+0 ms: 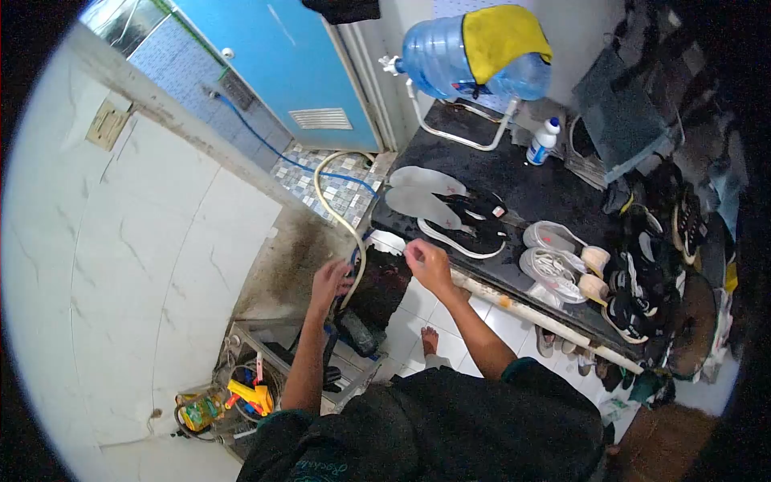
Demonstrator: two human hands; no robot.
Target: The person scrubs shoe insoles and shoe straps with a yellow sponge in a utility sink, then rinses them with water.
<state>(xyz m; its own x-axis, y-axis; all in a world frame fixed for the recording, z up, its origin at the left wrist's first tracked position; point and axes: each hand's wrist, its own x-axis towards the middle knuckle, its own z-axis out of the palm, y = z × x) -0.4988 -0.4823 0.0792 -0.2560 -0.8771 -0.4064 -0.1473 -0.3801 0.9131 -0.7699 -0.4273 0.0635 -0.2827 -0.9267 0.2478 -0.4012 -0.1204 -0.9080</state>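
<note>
My left hand is raised beside the pale hose, its fingers a little apart and nothing visible in them. To its right, my right hand is closed, fingertips pressed together, near the edge of the black bench. A white item lies just left of those fingertips; whether they touch it is unclear, and anything inside the pinch is too small to name. On the bench, beyond my right hand, are two grey insoles, black shoes and a pair of white shoes.
A blue water bottle with a yellow cloth rests on a white stand. Near it stands a white bottle. More shoes and bags crowd the right. A blue door is at the back; a rack holds items lower left.
</note>
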